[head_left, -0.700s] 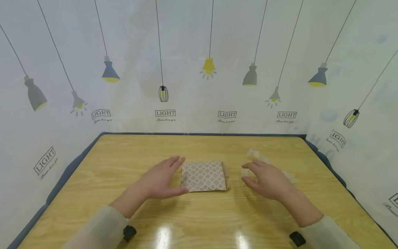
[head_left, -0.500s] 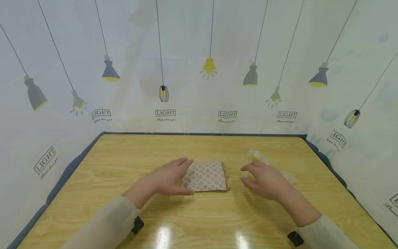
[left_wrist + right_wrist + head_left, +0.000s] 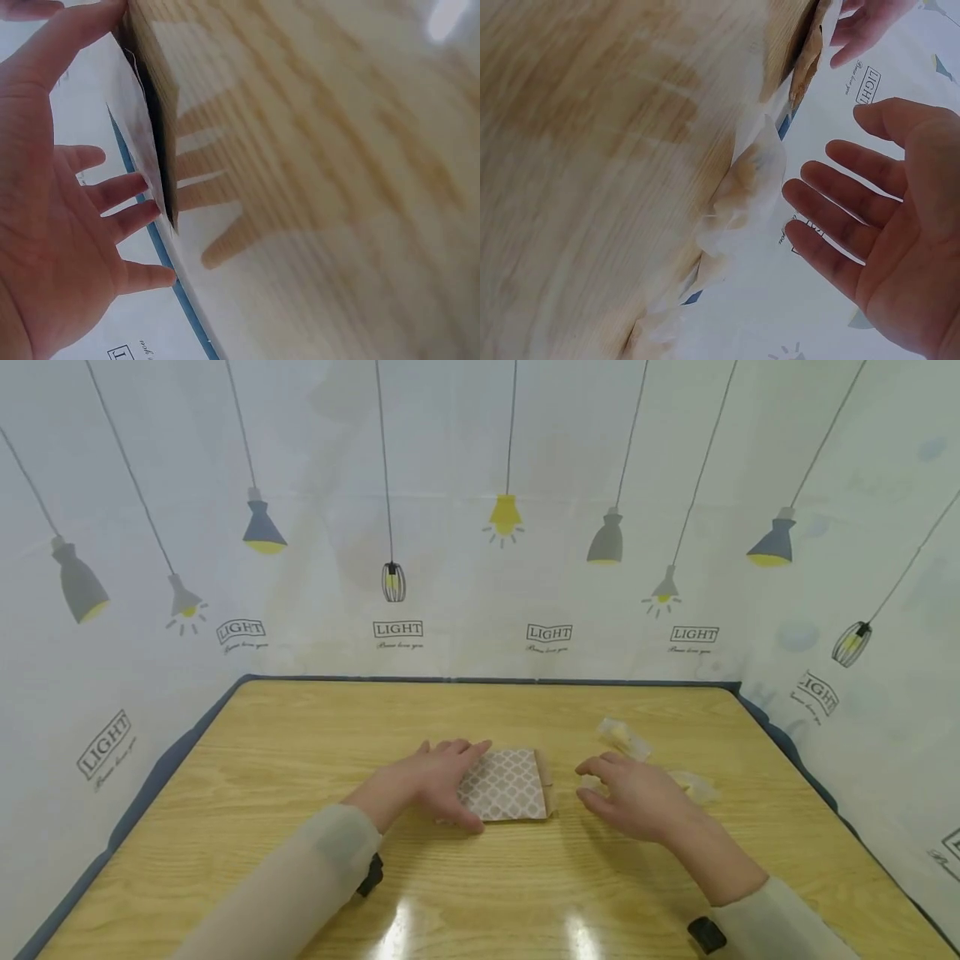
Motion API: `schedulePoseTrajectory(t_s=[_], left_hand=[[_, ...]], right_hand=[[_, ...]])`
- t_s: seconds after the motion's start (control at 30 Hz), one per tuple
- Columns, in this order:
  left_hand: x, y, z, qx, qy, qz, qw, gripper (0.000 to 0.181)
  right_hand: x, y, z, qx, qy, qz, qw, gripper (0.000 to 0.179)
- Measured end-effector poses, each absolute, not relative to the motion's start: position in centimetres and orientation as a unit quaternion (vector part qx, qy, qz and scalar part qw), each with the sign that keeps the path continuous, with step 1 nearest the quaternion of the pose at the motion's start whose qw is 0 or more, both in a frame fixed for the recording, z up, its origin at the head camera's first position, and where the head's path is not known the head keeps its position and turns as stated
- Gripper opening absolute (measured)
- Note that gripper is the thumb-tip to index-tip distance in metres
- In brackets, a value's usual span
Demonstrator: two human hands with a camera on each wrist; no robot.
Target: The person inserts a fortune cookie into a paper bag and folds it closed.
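Observation:
A flat rectangular paper or card packet (image 3: 513,785) with a white lattice pattern lies on the table, brown flaps sticking out at its right end. My left hand (image 3: 442,781) spans its left end with fingers spread. The thumb lies by the near edge and the fingers by the far edge; firm contact is unclear. My right hand (image 3: 637,793) hovers to the right of the packet with loosely bent fingers, holding nothing. Around it lie small things in clear crinkled wrappers: one wrapped piece (image 3: 624,739) behind the hand, another wrapped piece (image 3: 696,787) to its right, and a partly hidden wrapper (image 3: 592,783) by the fingers.
The wooden table (image 3: 337,718) has a dark blue border along its edges. White walls (image 3: 450,568) printed with hanging lamps and LIGHT labels enclose it at the back and both sides. Black straps show under both sleeves.
My left hand has moved right, from beside the packet's left edge to over its left end. The right hand has shifted only slightly. The packet has stayed in place.

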State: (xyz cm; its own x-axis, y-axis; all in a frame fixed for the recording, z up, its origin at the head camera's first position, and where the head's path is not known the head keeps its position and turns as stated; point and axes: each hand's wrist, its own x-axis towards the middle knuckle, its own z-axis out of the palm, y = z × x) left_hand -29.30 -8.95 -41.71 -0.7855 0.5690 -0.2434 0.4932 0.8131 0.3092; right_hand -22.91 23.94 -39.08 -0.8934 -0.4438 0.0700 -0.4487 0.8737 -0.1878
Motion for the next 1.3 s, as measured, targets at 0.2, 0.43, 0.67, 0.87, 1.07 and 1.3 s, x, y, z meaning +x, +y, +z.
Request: schedulePoseTrajectory(t_s=[0.2, 0.43, 0.67, 0.87, 1.07, 1.3], left_hand=[[-29.3, -9.2, -41.6, 0.29, 0.935, 0.138, 0.149, 0.131], [-28.6, -10.0, -41.4, 0.304, 0.925, 0.204, 0.106, 0.137], [-26.9, -9.8, -41.3, 0.34, 0.898, 0.264, 0.084, 0.135], [-26.1, -9.3, -41.1, 0.358, 0.89, 0.273, 0.073, 0.141], [-25.9, -9.1, -41.1, 0.348, 0.896, 0.266, 0.067, 0.148], [-25.7, -9.3, -41.0, 0.347, 0.892, 0.285, 0.053, 0.137]], right_hand=[[-22.8, 23.6, -38.9, 0.225, -0.966, 0.122, 0.027, 0.036], [-23.4, 22.6, -38.6, 0.206, -0.939, 0.275, -0.019, 0.035], [-24.2, 21.0, -39.2, 0.179, -0.862, 0.463, -0.099, 0.032], [-24.1, 19.8, -39.4, 0.17, -0.854, 0.48, -0.104, 0.032], [-23.9, 19.0, -38.9, 0.163, -0.859, 0.477, -0.092, 0.035], [-23.6, 19.0, -38.7, 0.167, -0.845, 0.495, -0.109, 0.035]])
